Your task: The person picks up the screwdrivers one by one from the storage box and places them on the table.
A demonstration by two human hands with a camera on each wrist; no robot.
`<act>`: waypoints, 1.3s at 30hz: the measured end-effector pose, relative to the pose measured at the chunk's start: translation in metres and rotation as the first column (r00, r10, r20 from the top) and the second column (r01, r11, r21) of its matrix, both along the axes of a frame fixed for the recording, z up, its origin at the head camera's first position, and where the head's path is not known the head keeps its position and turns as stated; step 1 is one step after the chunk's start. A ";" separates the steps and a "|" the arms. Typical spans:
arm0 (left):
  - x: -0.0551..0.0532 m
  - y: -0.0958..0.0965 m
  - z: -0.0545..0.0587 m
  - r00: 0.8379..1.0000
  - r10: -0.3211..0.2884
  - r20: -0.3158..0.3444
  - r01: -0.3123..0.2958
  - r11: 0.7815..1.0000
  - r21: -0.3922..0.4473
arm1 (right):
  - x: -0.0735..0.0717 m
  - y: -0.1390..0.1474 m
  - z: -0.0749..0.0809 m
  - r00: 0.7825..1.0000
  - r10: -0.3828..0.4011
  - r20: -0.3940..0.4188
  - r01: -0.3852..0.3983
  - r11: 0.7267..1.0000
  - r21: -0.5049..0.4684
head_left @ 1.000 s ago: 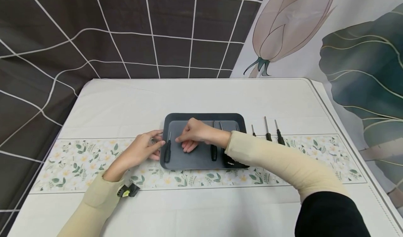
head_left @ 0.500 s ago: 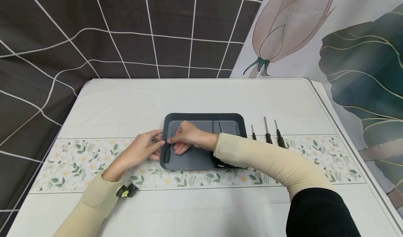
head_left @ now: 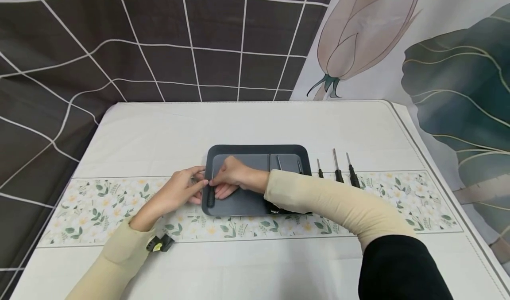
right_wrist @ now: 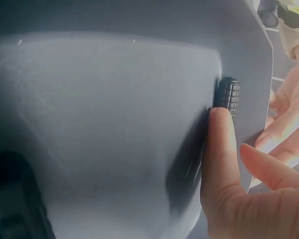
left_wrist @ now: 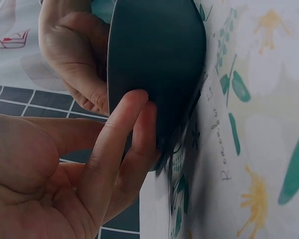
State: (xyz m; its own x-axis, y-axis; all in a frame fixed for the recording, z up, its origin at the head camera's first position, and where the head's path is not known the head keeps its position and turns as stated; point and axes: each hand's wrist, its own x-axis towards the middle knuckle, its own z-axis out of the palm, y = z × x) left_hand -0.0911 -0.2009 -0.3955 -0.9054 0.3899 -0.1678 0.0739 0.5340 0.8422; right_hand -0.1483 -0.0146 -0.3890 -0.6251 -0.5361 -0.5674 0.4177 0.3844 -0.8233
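I see the driver (right_wrist: 231,93) inside the tray (head_left: 255,150), along its left end and just beside the end wall, its handle toward the near side of the bench (head_left: 167,134). The right grip (head_left: 234,176) has its fingers at this handle; one finger lies over part of it, but whether they pinch it I cannot tell, because the finger covers the place. The left grip (head_left: 181,188) has rather straight fingers, which touch the outer side of the tray.

For this step, I would place thumb and finger on opposite sides of the handle before any force is given. In my judgement, the narrow space near the wall is the difficulty: the thumb may meet the rim first, and the handle may roll. The left grip should press only lightly, enough that the tray does not slide. I would also mind the right forearm, which passes over the tools (head_left: 269,161) in the right part.
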 end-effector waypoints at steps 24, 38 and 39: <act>0.001 0.000 -0.002 1.000 -0.002 -0.013 0.002 1.000 -0.025 | 0.001 0.000 -0.002 0.997 0.021 -0.080 -0.023 0.999 -0.023; 0.001 0.000 -0.002 1.000 0.018 -0.007 -0.018 1.000 -0.011 | 0.003 -0.008 -0.002 0.995 0.049 -0.086 -0.046 0.998 0.030; 0.001 0.000 -0.002 1.000 0.019 -0.006 -0.019 1.000 -0.014 | 0.003 -0.008 -0.002 0.995 0.050 -0.088 -0.047 0.998 0.035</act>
